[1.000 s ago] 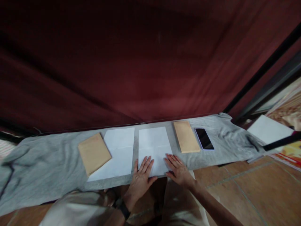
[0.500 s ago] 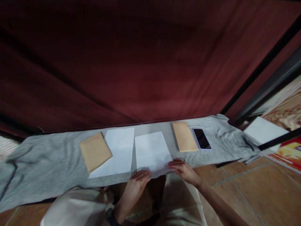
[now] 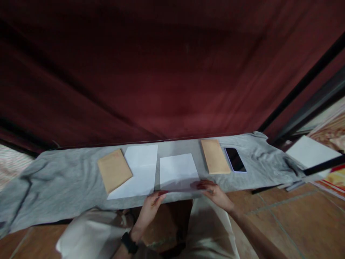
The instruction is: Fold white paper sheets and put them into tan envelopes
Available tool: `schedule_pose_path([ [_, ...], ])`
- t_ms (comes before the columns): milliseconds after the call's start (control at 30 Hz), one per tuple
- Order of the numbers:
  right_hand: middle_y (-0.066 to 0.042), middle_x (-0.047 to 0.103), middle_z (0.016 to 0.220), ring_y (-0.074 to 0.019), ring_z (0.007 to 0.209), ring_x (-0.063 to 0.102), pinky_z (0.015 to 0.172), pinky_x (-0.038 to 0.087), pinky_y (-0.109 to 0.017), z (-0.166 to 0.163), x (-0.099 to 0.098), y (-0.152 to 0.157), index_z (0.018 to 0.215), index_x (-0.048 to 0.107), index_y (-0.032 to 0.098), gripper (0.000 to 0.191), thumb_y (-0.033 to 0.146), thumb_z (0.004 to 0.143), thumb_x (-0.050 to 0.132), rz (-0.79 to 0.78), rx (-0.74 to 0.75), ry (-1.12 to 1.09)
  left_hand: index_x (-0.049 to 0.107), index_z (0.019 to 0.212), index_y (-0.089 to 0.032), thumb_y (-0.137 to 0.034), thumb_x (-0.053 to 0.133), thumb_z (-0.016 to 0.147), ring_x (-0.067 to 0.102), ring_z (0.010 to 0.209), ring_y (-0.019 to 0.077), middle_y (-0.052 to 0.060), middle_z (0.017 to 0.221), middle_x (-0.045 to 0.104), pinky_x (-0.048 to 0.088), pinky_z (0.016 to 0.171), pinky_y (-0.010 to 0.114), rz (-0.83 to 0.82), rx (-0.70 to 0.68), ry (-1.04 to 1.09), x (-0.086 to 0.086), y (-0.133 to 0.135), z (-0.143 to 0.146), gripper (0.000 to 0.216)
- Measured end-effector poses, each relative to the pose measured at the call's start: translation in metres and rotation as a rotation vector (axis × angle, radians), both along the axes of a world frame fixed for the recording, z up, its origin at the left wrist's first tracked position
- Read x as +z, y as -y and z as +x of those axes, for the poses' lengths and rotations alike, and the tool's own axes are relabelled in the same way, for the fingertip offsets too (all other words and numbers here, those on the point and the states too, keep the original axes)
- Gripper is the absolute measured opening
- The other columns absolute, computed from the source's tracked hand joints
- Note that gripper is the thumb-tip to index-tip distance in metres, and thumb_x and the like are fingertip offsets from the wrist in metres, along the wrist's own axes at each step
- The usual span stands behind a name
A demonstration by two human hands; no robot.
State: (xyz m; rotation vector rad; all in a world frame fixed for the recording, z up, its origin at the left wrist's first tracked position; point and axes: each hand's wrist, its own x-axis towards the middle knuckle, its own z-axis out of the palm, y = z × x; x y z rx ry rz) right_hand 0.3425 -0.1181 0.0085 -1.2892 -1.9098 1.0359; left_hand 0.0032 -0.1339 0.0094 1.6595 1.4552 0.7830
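Note:
A white paper sheet (image 3: 178, 169) lies in the middle of a grey cloth (image 3: 61, 180), and its near edge is raised off the cloth. My left hand (image 3: 151, 205) pinches the sheet's near left corner. My right hand (image 3: 212, 190) grips its near right corner, fingers curled over the edge. A second white sheet (image 3: 138, 169) lies flat just to the left, partly under a brown envelope (image 3: 114, 169). Another brown envelope (image 3: 215, 156) and a black phone (image 3: 235, 159) lie to the right of the held sheet.
A dark red curtain (image 3: 161, 72) hangs right behind the cloth. A white sheet (image 3: 309, 151) and a black bar (image 3: 323, 163) sit at the far right. Brown floor tiles (image 3: 296, 223) lie on the right, and my pale trousers (image 3: 210, 230) show below.
Both hands slid back from lying flat on the middle sheet to its near corners and closed on them. The sheet's near edge has come up and looks shorter now.

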Motion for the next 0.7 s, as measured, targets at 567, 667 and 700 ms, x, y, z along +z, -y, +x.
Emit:
schedule_pose_path([
  [567,-0.001,0.065,0.065,-0.0161,0.06,0.059,0.053,0.044,-0.024,-0.035,-0.021,-0.075,0.084,0.068,0.019,0.046,0.054,0.095,0.041,0.026,-0.4,0.097,0.053,0.063,-0.023,-0.053,0.052,0.086,0.051,0.059,0.0142,-0.004,0.057,0.05,0.04,0.059,0.024,0.104,0.317,-0.009,-0.007,-0.07,0.012,0.038],
  [667,-0.003,0.071,0.073,-0.0167,0.065,0.065,0.059,0.046,-0.024,-0.04,-0.021,-0.086,0.089,0.07,0.02,0.039,0.045,0.097,0.041,0.054,-0.456,0.249,0.054,0.068,-0.023,-0.045,0.048,0.09,0.052,0.059,0.0146,-0.004,0.058,0.051,0.038,0.059,0.024,0.108,0.346,-0.124,-0.007,-0.076,0.015,0.032],
  [700,-0.003,0.072,0.075,-0.0173,0.067,0.066,0.06,0.046,-0.024,-0.042,-0.021,-0.089,0.09,0.07,0.02,0.037,0.043,0.097,0.042,0.053,-0.471,0.277,0.055,0.069,-0.023,-0.042,0.048,0.092,0.053,0.059,0.0148,-0.003,0.059,0.053,0.038,0.059,0.025,0.094,0.354,-0.176,-0.006,-0.077,0.017,0.03],
])
